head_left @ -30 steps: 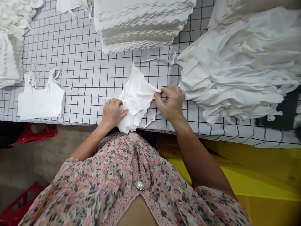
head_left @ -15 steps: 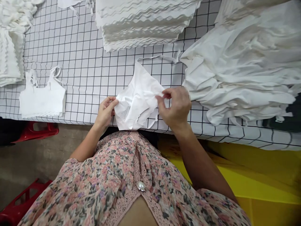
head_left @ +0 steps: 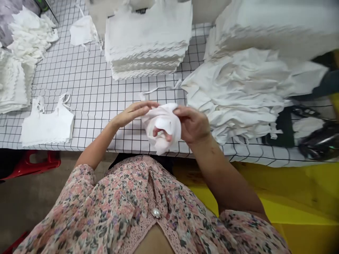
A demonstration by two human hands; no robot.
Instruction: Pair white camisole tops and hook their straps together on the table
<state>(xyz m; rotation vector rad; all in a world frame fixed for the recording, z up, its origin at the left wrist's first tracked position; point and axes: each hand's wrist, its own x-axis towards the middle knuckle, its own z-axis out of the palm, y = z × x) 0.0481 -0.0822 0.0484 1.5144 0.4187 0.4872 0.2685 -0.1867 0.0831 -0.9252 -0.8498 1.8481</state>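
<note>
The spread left hand [head_left: 132, 113] and pinching right hand [head_left: 194, 125] have now bunched a white scallop-hemmed fabric camisole [head_left: 165, 121] at twelve o'clock.

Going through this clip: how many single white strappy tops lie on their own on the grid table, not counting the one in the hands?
2: one flat top at the left, nearer the person, and one rumpled top farther up. More may be hidden in the white piles.

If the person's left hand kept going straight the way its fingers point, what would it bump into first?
The left hand would probably meet the bunched white garment first. Its fingertips look right at the garment's edge, though depth is hard to judge from here.
</note>
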